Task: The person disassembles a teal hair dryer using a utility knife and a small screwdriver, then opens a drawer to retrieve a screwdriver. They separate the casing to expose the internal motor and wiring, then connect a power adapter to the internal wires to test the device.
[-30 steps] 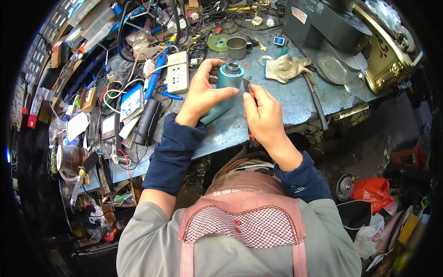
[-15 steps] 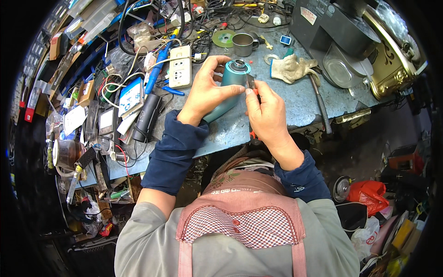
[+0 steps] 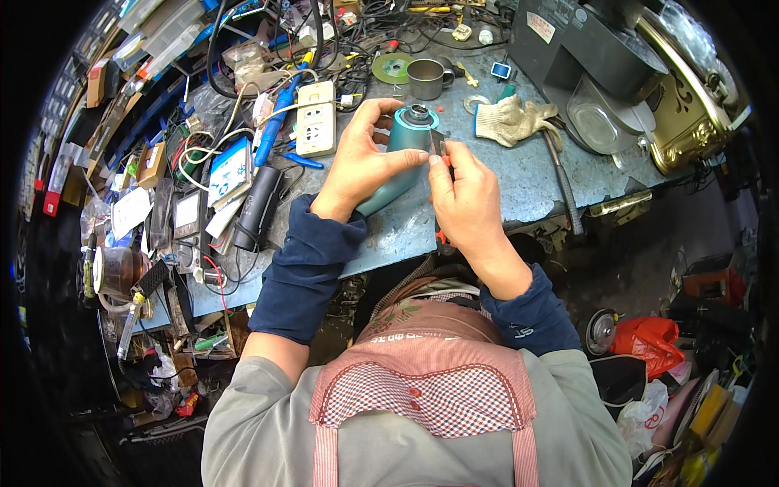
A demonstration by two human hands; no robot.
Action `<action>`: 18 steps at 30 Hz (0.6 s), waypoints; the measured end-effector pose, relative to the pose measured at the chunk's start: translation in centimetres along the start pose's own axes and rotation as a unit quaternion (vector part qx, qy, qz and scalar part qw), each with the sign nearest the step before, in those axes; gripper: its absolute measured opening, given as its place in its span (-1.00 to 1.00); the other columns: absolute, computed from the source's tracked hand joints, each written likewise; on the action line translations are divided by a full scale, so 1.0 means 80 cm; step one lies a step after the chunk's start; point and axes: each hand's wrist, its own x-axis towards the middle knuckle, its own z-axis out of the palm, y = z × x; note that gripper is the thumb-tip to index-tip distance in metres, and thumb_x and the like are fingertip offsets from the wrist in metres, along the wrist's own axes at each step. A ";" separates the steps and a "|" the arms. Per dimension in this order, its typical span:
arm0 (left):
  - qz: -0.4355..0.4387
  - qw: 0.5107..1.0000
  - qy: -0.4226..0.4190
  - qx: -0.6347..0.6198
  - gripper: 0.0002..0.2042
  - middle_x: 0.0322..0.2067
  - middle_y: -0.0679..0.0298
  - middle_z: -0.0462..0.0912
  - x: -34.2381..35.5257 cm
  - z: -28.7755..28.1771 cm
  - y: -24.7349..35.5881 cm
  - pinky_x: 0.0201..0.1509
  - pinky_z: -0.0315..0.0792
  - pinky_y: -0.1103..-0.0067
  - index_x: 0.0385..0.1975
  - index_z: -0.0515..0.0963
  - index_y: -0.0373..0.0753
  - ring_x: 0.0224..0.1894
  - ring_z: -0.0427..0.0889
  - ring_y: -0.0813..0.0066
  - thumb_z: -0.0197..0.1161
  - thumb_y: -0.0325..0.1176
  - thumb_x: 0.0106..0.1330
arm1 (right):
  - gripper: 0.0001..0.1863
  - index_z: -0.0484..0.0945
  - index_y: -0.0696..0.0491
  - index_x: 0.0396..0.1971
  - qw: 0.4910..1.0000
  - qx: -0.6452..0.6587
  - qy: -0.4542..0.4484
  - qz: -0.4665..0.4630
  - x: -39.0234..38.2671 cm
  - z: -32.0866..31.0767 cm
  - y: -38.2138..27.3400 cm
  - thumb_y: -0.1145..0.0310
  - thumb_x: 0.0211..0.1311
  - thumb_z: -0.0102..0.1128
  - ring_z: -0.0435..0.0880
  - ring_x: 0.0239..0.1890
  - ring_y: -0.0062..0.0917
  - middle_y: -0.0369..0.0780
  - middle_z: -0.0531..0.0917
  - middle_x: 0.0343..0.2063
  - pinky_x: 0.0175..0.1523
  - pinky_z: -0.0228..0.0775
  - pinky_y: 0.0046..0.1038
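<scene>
Left grip [image 3: 363, 166] around teal bottle [image 3: 406, 140] — contents unclear; right grip [image 3: 468, 193] pinching flat-tipped tool [image 3: 438, 142].

A steel mug [image 3: 427, 87] stands on a cluttered bench [image 3: 531, 188], a green disc [image 3: 393, 75] just to its left, a power strip [image 3: 316, 130] farther left, a glove [image 3: 510, 123] to its lower right and, beyond, possibly a coffee machine [image 3: 568, 63].

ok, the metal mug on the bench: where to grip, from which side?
Probably the handle, pinched from the near right: the metal mug stands upright with that loop turned right, while a green disc crowds its left. Mind the small yellow piece just beyond the handle.
</scene>
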 end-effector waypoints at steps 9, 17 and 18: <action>-0.007 1.000 0.000 -0.002 -0.25 0.03 0.24 0.68 -0.001 -0.001 0.004 0.11 0.58 0.47 0.27 0.54 -0.31 0.06 0.65 0.44 0.74 -0.30 0.04 | -0.89 0.60 0.14 -0.13 1.000 0.000 -0.004 0.002 0.001 0.000 -0.001 0.42 0.51 0.25 0.77 -0.27 0.08 0.03 0.76 -0.32 -0.21 0.58 -0.04; -0.004 1.000 0.003 -0.024 -0.26 0.14 0.22 0.66 -0.004 0.003 -0.010 0.23 0.58 0.46 0.33 0.49 -0.33 0.14 0.65 0.43 0.70 -0.44 0.11 | -0.87 0.52 0.16 -0.19 0.997 -0.075 0.002 -0.008 0.005 0.013 -0.006 0.41 0.51 0.22 0.74 -0.32 0.17 0.09 0.73 -0.39 -0.25 0.57 0.08; -0.002 1.000 0.002 -0.019 -0.26 0.17 0.21 0.65 -0.005 0.003 -0.012 0.28 0.58 0.46 0.36 0.47 -0.34 0.16 0.65 0.43 0.69 -0.49 0.15 | -0.87 0.52 0.16 -0.20 0.996 -0.087 -0.001 -0.011 0.005 0.013 -0.005 0.41 0.51 0.22 0.74 -0.33 0.17 0.09 0.72 -0.40 -0.26 0.57 0.08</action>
